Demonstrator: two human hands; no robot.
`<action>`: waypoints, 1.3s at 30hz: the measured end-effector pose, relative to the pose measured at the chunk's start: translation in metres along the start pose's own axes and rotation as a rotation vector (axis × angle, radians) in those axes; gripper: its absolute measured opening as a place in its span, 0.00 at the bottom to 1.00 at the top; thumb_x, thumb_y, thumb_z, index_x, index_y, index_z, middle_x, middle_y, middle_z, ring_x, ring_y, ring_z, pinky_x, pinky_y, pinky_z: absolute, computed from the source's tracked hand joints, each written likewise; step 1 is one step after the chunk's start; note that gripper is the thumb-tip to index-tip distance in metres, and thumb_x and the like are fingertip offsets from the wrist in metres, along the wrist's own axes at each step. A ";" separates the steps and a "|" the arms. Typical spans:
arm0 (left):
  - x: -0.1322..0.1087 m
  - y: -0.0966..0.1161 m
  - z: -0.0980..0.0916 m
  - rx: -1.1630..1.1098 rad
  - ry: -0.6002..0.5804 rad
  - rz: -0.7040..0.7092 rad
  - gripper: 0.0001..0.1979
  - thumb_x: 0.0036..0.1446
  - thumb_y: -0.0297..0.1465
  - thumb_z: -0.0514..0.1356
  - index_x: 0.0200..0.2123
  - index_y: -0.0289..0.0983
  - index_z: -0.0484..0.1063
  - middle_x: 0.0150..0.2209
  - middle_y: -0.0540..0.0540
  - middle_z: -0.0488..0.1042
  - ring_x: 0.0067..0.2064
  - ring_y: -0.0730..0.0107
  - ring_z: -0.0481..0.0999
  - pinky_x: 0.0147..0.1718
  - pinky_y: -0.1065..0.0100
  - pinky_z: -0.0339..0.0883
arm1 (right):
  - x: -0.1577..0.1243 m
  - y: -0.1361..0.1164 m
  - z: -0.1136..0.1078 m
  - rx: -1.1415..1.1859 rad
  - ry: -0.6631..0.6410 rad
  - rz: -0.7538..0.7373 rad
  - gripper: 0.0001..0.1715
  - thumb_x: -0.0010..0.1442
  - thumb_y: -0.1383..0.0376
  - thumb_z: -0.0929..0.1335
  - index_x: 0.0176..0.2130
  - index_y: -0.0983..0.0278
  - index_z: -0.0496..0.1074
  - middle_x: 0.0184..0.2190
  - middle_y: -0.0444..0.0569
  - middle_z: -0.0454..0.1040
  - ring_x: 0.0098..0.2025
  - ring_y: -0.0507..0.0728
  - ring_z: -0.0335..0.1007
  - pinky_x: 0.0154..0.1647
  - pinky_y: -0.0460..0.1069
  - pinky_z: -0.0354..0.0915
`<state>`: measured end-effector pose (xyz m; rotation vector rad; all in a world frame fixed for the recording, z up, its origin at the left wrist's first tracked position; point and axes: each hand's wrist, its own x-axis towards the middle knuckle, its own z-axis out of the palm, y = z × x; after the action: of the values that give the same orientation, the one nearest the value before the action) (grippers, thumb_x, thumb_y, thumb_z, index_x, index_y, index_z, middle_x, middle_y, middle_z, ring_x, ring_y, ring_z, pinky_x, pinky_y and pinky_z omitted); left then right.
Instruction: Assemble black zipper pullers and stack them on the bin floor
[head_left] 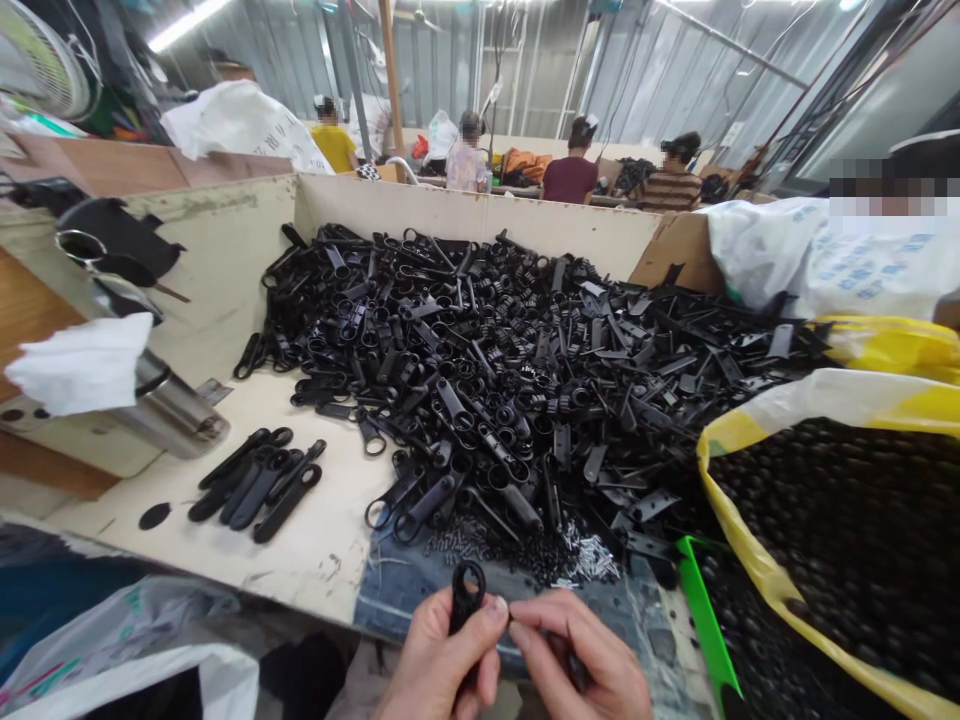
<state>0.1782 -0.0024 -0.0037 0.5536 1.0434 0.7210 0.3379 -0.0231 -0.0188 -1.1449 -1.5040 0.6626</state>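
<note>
My left grip (450, 650) was closed around a black plastic handle with a round ring end (468, 590), its ring standing up between thumb and forefinger, near the front edge of the cream-painted surface (330, 535). My right grip (581, 645) was beside it, thumb and forefinger drawn close together near my left thumb; a dark speck showed there, too small for me to tell whether I had pinched anything.

By my judgement, the piece in hand was midway through. A small group of smooth, dark elongated handles (255, 490) lay apart on the left, and I took these for done. Far more seemed left: a broad, tangled heap of black plastic parts (480, 370) spread beyond my hands, all rings, flat plates and slim bars, some matt, some catching a dull shine.

Just ahead, on a worn dark-blue sheet (409, 585), lay bright silvery pins (594, 558) and a grainy scatter of tiny black pieces (541, 562). To the right, a glossy yellow-and-white plastic sack (716, 480) gaped over rounded black pieces (847, 520), next to a bright green plastic rim (709, 610).
</note>
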 end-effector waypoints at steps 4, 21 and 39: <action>0.003 -0.003 0.003 -0.035 -0.034 0.015 0.32 0.42 0.59 0.76 0.30 0.36 0.73 0.11 0.58 0.66 0.12 0.86 0.48 0.15 0.76 0.36 | -0.005 0.000 0.002 0.061 0.048 0.146 0.10 0.69 0.56 0.74 0.37 0.58 0.82 0.28 0.44 0.77 0.24 0.52 0.70 0.24 0.44 0.65; 0.010 -0.009 0.023 -0.214 -0.048 -0.134 0.37 0.35 0.58 0.76 0.09 0.40 0.58 0.06 0.58 0.52 0.10 0.84 0.51 0.13 0.75 0.45 | -0.004 0.007 -0.012 -0.085 -0.029 -0.129 0.09 0.72 0.69 0.70 0.47 0.58 0.81 0.33 0.48 0.82 0.30 0.55 0.78 0.30 0.46 0.73; 0.005 -0.003 0.020 -0.198 -0.036 -0.145 0.26 0.38 0.50 0.77 0.29 0.38 0.73 0.13 0.57 0.69 0.12 0.84 0.55 0.15 0.76 0.46 | -0.001 0.009 -0.026 -0.220 -0.113 0.017 0.07 0.72 0.61 0.70 0.43 0.59 0.79 0.28 0.43 0.76 0.20 0.52 0.68 0.18 0.44 0.64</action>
<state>0.1989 -0.0024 -0.0002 0.3151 0.9559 0.6746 0.3650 -0.0247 -0.0200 -1.3052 -1.6969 0.5913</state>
